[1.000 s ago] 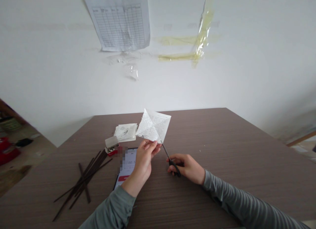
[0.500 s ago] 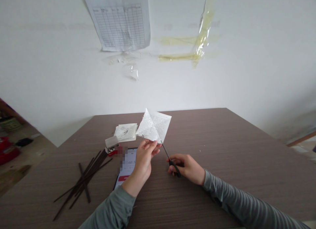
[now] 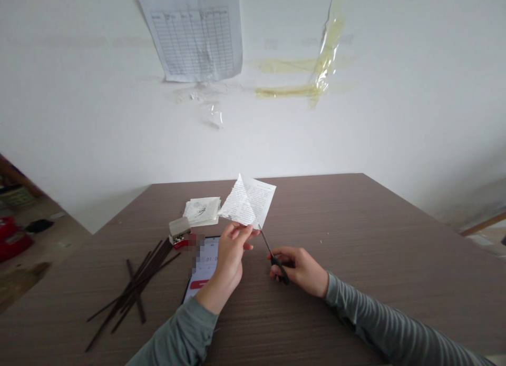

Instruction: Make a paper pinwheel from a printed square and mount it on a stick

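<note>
Between the thumb and fingers of my left hand (image 3: 233, 250) is the lower edge of a printed sheet of paper (image 3: 247, 201), with one part folded over along a diagonal crease. My right hand (image 3: 300, 268) grips a pair of scissors (image 3: 280, 268) by its black handles. The scissors' thin blades point up and left, and their tips meet the paper's bottom corner, close to my left fingertips. Whether the blades are parted there is too small to tell. The paper is held up above the table.
Left of the paper lie a stack of paper pieces (image 3: 202, 210) and a small open box (image 3: 181, 231) with tiny items. A phone (image 3: 203, 266) showing a timer lies partly under my left forearm. Several dark thin sticks (image 3: 134, 287) cross on the table (image 3: 356, 229). A white wall (image 3: 276, 139) stands behind.
The folded part of the paper has tilted slightly to the right. Both hands keep nearly the same place, and the scissors stay at the bottom corner. The phone's timer has advanced.
</note>
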{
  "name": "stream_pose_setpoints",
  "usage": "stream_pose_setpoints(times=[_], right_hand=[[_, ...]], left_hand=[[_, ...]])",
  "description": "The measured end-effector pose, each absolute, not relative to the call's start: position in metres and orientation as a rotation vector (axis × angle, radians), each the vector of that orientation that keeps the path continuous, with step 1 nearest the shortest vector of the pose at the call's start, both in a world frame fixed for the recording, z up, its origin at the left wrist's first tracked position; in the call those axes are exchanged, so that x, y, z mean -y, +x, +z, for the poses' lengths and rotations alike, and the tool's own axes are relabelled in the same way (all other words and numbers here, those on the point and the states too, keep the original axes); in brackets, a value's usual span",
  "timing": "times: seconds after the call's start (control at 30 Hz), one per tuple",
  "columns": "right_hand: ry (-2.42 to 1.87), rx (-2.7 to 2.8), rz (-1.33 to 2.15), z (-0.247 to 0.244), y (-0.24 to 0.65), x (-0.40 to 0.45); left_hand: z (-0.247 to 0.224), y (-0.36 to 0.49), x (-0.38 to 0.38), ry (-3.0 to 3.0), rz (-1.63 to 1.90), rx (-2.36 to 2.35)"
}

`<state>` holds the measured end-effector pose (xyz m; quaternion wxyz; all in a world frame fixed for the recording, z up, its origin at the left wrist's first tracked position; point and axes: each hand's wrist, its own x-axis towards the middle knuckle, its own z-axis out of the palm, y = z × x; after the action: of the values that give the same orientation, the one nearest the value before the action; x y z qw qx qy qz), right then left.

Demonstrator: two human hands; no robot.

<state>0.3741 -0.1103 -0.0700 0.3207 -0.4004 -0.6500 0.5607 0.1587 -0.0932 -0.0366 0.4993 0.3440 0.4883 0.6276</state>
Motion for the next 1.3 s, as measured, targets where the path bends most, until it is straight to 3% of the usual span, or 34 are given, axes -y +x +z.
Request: stream_pose_setpoints(times=[1.3], right_hand=[[-1.025, 1.649, 1.465, -0.082, 0.372, 0.108]], left_hand=[[-0.030, 0.162, 0.097, 0.838, 1.492, -1.131]])
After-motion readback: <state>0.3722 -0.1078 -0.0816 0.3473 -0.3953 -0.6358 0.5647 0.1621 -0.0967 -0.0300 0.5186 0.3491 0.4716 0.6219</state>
